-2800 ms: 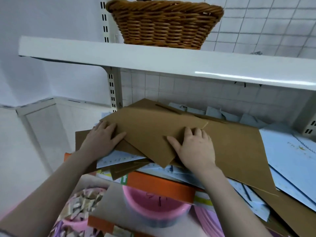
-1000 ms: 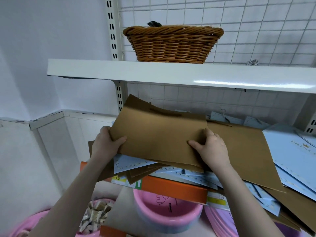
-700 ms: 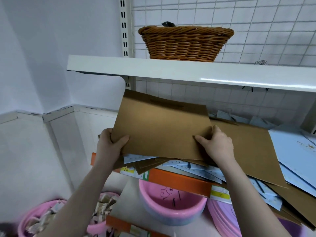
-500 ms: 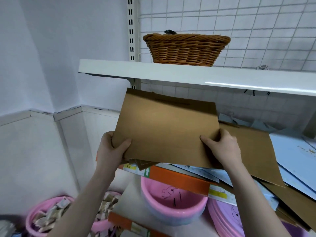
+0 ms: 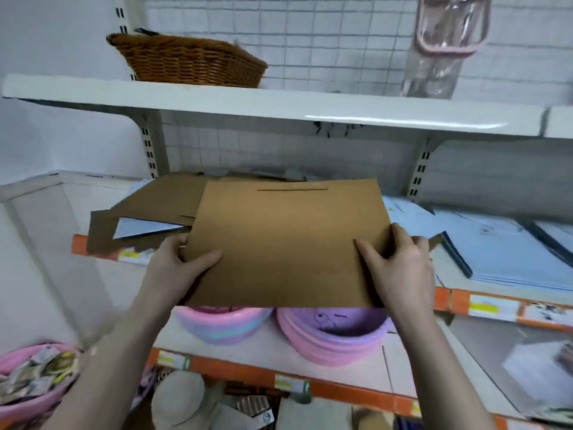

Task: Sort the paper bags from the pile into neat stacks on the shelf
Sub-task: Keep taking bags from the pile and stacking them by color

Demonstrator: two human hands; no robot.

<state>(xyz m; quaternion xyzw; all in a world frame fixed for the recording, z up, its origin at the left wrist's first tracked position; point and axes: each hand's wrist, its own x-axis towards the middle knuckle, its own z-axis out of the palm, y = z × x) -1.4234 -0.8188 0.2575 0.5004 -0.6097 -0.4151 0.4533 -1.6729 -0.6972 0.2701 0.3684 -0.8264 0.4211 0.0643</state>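
A flat brown paper bag (image 5: 288, 243) is held level in front of the middle shelf, its near part sticking out past the shelf's orange edge (image 5: 483, 307). My left hand (image 5: 176, 265) grips its left edge, thumb on top. My right hand (image 5: 400, 268) grips its right edge the same way. Behind and to the left lies the pile of brown bags (image 5: 155, 206) with a pale blue bag (image 5: 142, 228) poking out. Pale blue bags (image 5: 502, 249) lie in a flatter stack on the shelf to the right.
A wicker basket (image 5: 189, 62) and a clear plastic bag (image 5: 443, 41) sit on the white upper shelf (image 5: 279, 107). Pink (image 5: 223, 324) and purple basins (image 5: 331, 333) stand on the shelf below. A pink basin of scraps (image 5: 34, 373) is at lower left.
Both hands lifted the brown bag off the pile and carried it right and toward me. The view swung right, so the stack of blue bags now shows.
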